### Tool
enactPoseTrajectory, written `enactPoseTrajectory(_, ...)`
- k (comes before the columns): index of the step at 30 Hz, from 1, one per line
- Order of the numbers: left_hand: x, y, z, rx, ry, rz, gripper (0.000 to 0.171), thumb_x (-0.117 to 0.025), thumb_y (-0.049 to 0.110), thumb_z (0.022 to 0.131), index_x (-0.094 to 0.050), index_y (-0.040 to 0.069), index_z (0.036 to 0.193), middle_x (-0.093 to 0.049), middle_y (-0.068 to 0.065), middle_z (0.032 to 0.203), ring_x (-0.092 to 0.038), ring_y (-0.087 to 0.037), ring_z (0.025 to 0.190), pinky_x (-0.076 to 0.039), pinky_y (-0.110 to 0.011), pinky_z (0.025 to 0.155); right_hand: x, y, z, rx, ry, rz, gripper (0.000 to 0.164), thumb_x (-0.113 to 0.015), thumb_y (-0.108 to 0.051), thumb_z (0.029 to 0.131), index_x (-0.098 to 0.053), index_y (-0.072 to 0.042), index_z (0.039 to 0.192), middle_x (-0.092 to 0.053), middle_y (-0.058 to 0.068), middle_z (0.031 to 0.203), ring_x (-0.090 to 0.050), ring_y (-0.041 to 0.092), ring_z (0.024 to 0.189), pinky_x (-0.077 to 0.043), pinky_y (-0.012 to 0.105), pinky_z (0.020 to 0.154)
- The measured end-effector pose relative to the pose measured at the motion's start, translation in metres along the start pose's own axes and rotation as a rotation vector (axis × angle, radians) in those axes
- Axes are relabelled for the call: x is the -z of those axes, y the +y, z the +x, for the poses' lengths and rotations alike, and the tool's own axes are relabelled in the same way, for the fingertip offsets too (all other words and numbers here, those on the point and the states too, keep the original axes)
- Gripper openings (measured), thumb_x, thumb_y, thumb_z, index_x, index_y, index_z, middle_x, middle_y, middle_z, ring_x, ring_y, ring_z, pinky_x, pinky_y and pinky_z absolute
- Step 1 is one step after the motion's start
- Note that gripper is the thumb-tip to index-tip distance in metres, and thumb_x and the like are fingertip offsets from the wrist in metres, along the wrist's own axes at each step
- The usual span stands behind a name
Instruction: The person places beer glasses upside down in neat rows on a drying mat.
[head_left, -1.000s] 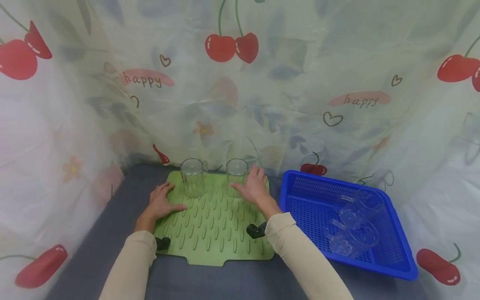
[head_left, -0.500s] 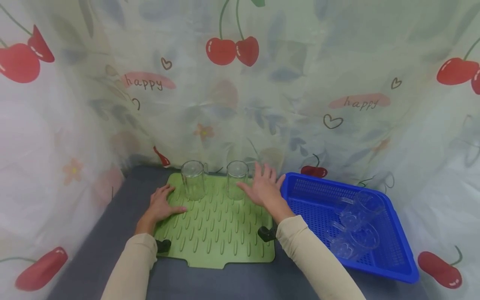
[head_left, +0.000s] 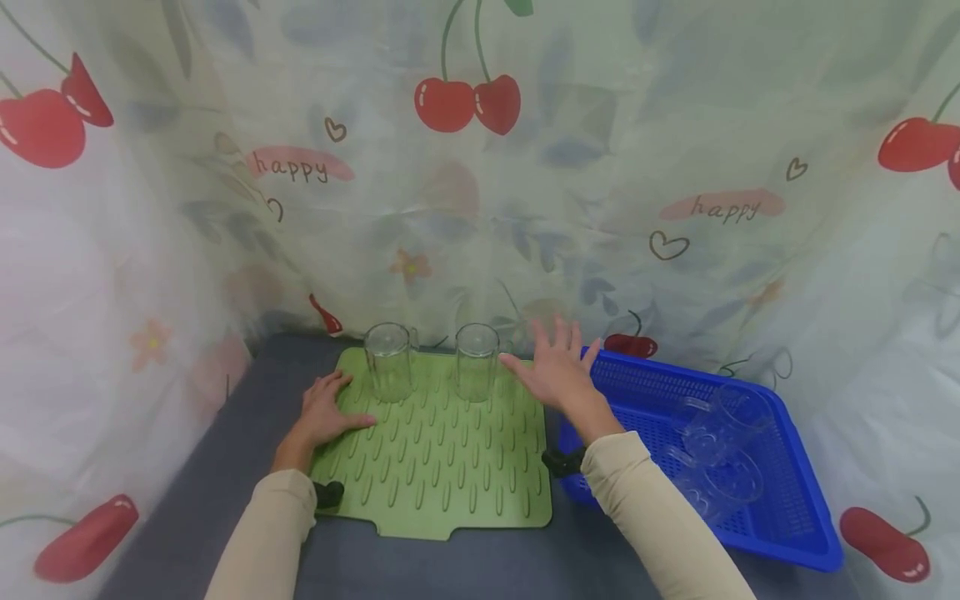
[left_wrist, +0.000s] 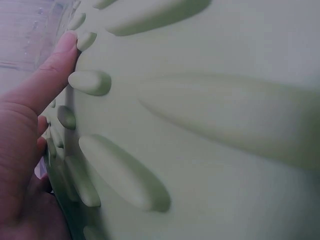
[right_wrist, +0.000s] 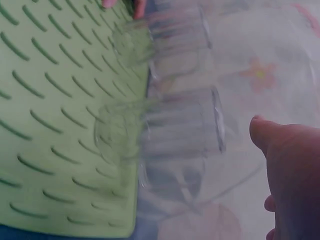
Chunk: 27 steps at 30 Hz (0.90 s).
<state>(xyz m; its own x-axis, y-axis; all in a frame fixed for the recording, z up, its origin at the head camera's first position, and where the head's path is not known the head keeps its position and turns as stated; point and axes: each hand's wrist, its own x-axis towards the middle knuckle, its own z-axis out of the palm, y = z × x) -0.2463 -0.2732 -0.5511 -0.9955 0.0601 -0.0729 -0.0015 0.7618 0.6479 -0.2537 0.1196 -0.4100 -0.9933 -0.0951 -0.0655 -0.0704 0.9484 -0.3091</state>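
Note:
Two clear glass mugs stand along the far edge of a green ridged drying mat (head_left: pixel 427 467). The left mug (head_left: pixel 389 367) and the right mug (head_left: pixel 476 367) are apart, handles toward the right. My left hand (head_left: pixel 327 412) rests on the mat's left edge, thumb extended over the ridges; in the left wrist view the thumb (left_wrist: pixel 50 70) lies against the mat. My right hand (head_left: pixel 558 371) is spread beside the right mug, over the gap between mat and basket, holding nothing. In the right wrist view its thumb (right_wrist: pixel 272 134) is apart from the near mug (right_wrist: pixel 175 125).
A blue perforated basket (head_left: pixel 813 500) stands to the right, with two more glass mugs lying in it, one of them (head_left: pixel 723 483) nearest the front. Dark grey cloth (head_left: pixel 217 475) covers the table. A cherry-printed curtain (head_left: pixel 480 208) hangs close behind the mat and at both sides.
My right hand has let go of the right mug and moved right toward the basket, its fingers spreading. The left hand and both standing mugs stay in place.

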Motion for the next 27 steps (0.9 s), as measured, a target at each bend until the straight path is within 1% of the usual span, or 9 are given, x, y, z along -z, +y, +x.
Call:
enactPoseTrajectory(5, -0.002, 0.0, 0.001, 0.005, -0.001, 0.005, 0.105, -0.085, 0.047, 0.081, -0.031, 0.001, 0.159, -0.016, -0.025, 0.168, -0.002, -0.055, 0.154, -0.012, -0.075, 0.12, 0.012, 0.017, -0.003, -0.004, 0.008, 0.003, 0.092, -0.039, -0.074, 0.098, -0.007, -0.021, 0.167, 0.007, 0.019, 0.172, 0.013, 0.048, 0.157, 0.013, 0.078, 0.117)
enactPoseTrajectory(11, -0.001, 0.0, 0.001, 0.007, 0.002, 0.011, 0.105, -0.085, 0.046, 0.081, -0.032, 0.0, 0.159, -0.017, -0.026, 0.168, -0.002, -0.055, 0.154, -0.01, -0.074, 0.121, 0.017, 0.037, -0.007, -0.008, 0.013, 0.003, 0.092, -0.04, -0.072, 0.099, -0.007, -0.018, 0.166, 0.006, 0.02, 0.172, 0.012, 0.049, 0.157, 0.013, 0.079, 0.116)
enactPoseTrajectory(14, 0.0, 0.0, 0.001, 0.009, -0.001, 0.001, 0.105, -0.085, 0.045, 0.081, -0.031, 0.0, 0.159, -0.017, -0.026, 0.168, -0.001, -0.055, 0.154, -0.01, -0.074, 0.121, 0.019, 0.049, -0.009, -0.01, 0.019, 0.005, 0.094, -0.04, -0.073, 0.098, -0.008, -0.016, 0.166, 0.005, 0.022, 0.171, 0.011, 0.051, 0.156, 0.012, 0.08, 0.115)
enactPoseTrajectory(18, -0.001, 0.0, 0.0, 0.01, -0.005, -0.003, 0.104, -0.085, 0.045, 0.082, -0.031, 0.0, 0.159, -0.017, -0.026, 0.168, -0.001, -0.055, 0.154, -0.01, -0.074, 0.121, 0.023, 0.064, -0.011, -0.02, 0.021, -0.003, 0.096, -0.039, -0.075, 0.097, -0.008, -0.016, 0.166, 0.006, 0.024, 0.171, 0.01, 0.052, 0.156, 0.013, 0.081, 0.114)
enactPoseTrajectory(27, -0.002, -0.002, 0.001, 0.022, 0.001, -0.003, 0.106, -0.086, 0.047, 0.08, -0.031, 0.001, 0.159, -0.017, -0.024, 0.168, -0.001, -0.054, 0.155, -0.01, -0.073, 0.121, 0.038, 0.093, -0.018, -0.042, 0.036, -0.007, 0.1, -0.038, -0.077, 0.096, -0.006, -0.012, 0.166, 0.007, 0.027, 0.17, 0.01, 0.056, 0.154, 0.01, 0.083, 0.112)
